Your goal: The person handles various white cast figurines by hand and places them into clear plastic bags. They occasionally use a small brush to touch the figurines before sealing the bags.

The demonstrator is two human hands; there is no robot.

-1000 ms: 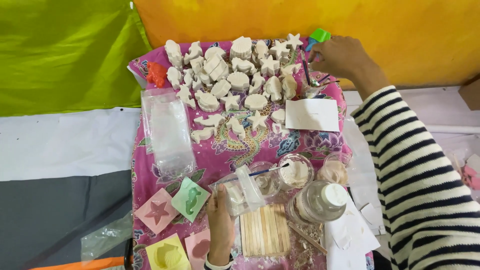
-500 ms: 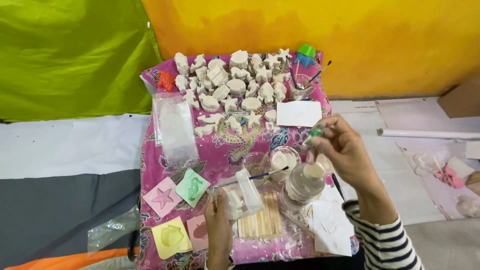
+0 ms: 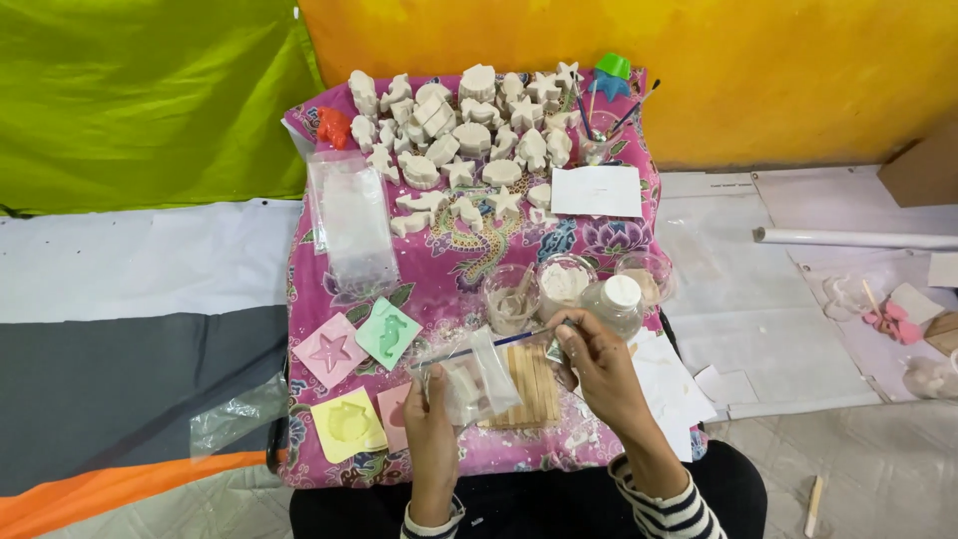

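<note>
My left hand [image 3: 431,419] grips the lower left side of a clear plastic zip bag [image 3: 477,377] with a pale plaster piece inside. My right hand [image 3: 599,364] pinches the bag's upper right corner, by the blue zip strip. The bag hangs just above a bundle of flat wooden sticks [image 3: 534,394] lying on the pink patterned cloth [image 3: 439,269]. Whether the right fingertips also hold something small I cannot tell.
Many white plaster figures [image 3: 469,140] fill the back of the cloth, beside a red figure [image 3: 334,128] and a brush cup [image 3: 599,140]. Nearby are cups of paste and powder [image 3: 512,297], a white-capped bottle [image 3: 614,299], coloured moulds [image 3: 387,332], stacked clear bags [image 3: 351,220] and a white card [image 3: 597,190].
My right hand has drawn back from the brush cup at the far corner to the bag's top corner. The left hand has kept hold of the bag.
</note>
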